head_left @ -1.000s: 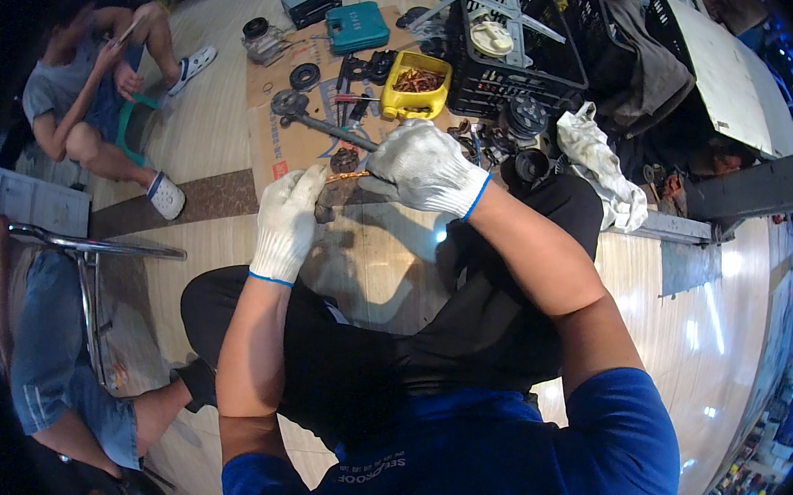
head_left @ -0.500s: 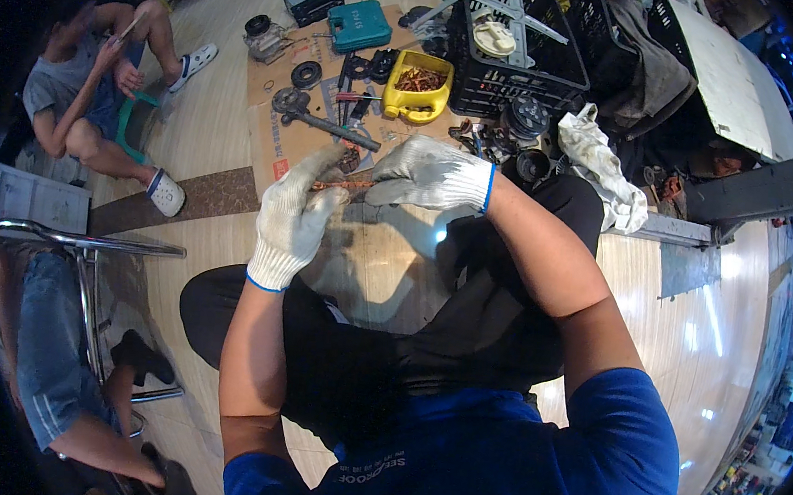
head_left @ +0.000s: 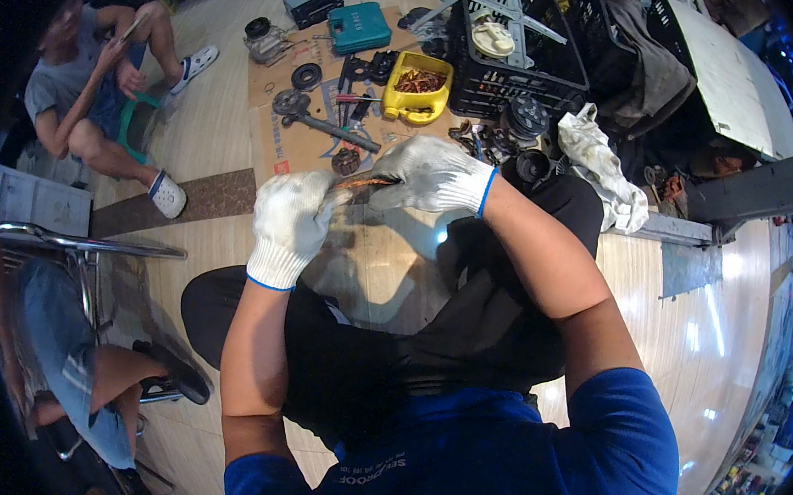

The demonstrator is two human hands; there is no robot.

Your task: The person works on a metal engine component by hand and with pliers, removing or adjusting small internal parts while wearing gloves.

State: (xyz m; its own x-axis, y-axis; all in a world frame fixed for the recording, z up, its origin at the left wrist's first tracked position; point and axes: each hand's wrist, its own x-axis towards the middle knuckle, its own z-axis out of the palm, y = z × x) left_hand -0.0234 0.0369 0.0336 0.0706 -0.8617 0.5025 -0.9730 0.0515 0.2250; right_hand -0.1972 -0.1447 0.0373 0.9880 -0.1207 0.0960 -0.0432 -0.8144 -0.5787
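My left hand (head_left: pixel 290 217), in a white knit glove with a blue cuff edge, is closed on one end of a copper-coloured strand of wire (head_left: pixel 362 183). The other end runs into the closed fingers of my right hand (head_left: pixel 434 177), gloved the same way. Between the two gloves a short stretch of the wire shows, held above the floor. Just beyond it lies a small dark round part (head_left: pixel 346 160). A hammer (head_left: pixel 344 135) rests on the cardboard past my hands. Farther off is a cut yellow jug (head_left: pixel 406 113) with copper-coloured scraps inside.
Cardboard (head_left: pixel 262 91) carries a teal case (head_left: pixel 359 26), a black ring (head_left: pixel 306 77) and metal parts. Black crates (head_left: pixel 517 95) and a white cloth (head_left: pixel 604 165) lie right of them. One person (head_left: pixel 76 96) sits far left; another's legs (head_left: pixel 59 334) are beside a metal chair (head_left: pixel 93 245).
My left fingers, spread before, have closed on the wire, which now slants up to the right. The dark round part shows more fully. The legs at the lower left have shifted.
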